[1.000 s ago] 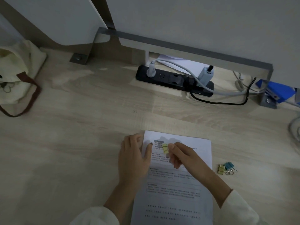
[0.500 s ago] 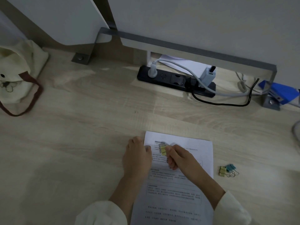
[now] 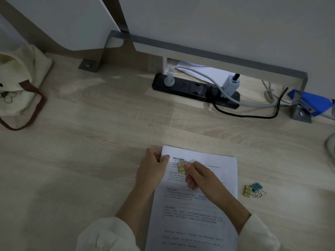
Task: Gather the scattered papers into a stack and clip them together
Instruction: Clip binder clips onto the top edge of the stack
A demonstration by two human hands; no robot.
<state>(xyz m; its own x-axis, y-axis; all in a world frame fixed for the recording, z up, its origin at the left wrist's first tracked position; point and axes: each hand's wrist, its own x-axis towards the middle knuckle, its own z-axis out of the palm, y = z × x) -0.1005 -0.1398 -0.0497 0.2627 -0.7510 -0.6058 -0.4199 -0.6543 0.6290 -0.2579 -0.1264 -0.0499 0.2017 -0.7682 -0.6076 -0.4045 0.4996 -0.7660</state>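
While the papers (image 3: 196,205) lie as one stack on the tabletop (image 3: 90,160), near the front edge and square to the person, clipping has not yet been done. The left grip (image 3: 152,169) pinches the stack's far left corner, thumb on the top sheet and fingers curled at the edge; whether the corner is raised off the wood cannot be told. The right grip (image 3: 199,175) is closed on a yellow clip (image 3: 181,168), held between thumb and fingers above the printed top sheet, just beside the left thumb and not seated on any edge. It is too small to tell whether the clip's mouth is spread. Spare clips (image 3: 252,191), yellow and blue, rest on the wood just off the right side of the stack. In my judgement the step in hand is bringing the clip to the pinched corner. To do it well, the left grip should hold the sheets flush and lift the corner slightly. The right should squeeze the wire handles until the mouth is wide, push it fully over all the sheets, and release only once it is seated. A shallow bite, or a loosened left pinch, risks fanned sheets and a missed bottom page.
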